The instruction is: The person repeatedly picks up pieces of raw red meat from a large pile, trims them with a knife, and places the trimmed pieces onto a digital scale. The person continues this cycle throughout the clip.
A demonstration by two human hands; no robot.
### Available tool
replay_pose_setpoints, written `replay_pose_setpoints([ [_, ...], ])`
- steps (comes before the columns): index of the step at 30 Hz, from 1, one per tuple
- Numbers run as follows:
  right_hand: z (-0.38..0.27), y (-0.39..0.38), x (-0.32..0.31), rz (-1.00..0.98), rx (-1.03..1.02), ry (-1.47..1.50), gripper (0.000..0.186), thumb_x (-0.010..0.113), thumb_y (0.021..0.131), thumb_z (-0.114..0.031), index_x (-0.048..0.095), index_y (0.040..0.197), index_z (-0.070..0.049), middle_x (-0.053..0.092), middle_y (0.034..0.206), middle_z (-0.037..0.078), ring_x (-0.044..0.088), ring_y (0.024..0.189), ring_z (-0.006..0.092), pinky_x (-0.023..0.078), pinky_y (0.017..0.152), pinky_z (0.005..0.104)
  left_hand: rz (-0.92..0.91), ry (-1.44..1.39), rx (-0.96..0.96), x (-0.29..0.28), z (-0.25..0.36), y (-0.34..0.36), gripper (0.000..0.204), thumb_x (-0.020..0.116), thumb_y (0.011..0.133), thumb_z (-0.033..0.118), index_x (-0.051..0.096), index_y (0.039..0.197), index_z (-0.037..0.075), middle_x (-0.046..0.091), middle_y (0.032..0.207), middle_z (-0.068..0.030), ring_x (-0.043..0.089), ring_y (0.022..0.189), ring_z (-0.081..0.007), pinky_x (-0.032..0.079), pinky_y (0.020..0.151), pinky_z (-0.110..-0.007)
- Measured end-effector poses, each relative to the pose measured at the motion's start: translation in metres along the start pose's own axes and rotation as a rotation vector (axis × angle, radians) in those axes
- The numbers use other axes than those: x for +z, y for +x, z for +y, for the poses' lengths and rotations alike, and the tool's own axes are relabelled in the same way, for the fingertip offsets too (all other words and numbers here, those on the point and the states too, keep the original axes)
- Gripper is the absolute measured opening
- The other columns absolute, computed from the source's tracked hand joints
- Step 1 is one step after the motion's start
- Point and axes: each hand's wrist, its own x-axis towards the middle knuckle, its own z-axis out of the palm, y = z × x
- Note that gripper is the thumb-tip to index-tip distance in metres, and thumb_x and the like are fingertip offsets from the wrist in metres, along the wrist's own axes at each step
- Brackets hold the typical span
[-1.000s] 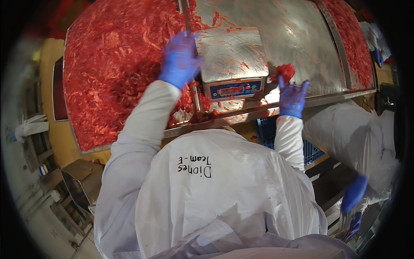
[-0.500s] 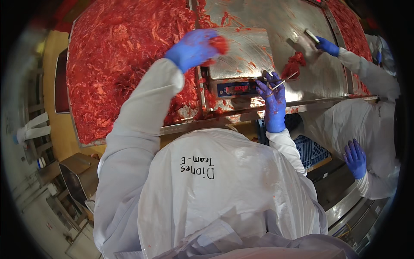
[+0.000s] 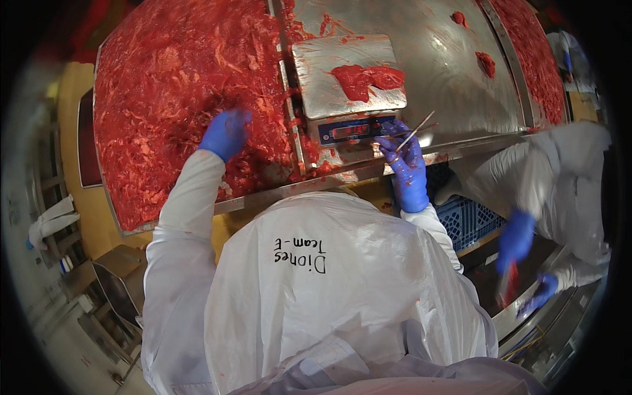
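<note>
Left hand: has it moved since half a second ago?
Yes: the left hand has moved left and nearer the wearer, from the digital scale to the raw meat.

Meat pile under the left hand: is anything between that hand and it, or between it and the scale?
Nothing visible stands between the left hand and the meat pile, though blur hides whether they touch. Between the pile and the scale runs a narrow metal divider, smeared with red bits.

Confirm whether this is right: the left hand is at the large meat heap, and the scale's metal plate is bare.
Not quite: the scale's metal plate isn't bare; the head view shows red meat on it. The left hand is at the large meat heap.
</note>
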Motion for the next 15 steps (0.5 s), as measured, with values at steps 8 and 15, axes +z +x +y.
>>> replay_pose_setpoints([
  [8,-0.02,0.033,0.018,0.046,-0.051,0.072,0.064,0.068,0.101,-0.003,0.04,0.158,-0.003,0.056,0.152,0.015,0.06,0.135,0.0264,0.049,0.113,0.0394,0.455,-0.011,0.505,-0.101,0.115,0.063,0.047,0.082,0.088,0.027,0.072,0.129,0.006,0.064,0.139,-0.0176,0.062,0.128,-0.0355,0.052,0.108,-0.044],
  [15,-0.015,0.036,0.019,-0.021,0.146,-0.031,0.042,0.07,0.1,-0.005,0.059,0.141,-0.001,0.071,0.119,0.007,0.067,0.11,0.0151,0.053,0.103,0.0329,0.406,-0.522,0.315,-0.076,0.131,0.096,0.049,0.082,0.084,0.024,0.068,0.128,0.009,0.061,0.131,-0.0171,0.063,0.122,-0.0333,0.053,0.104,-0.042],
])
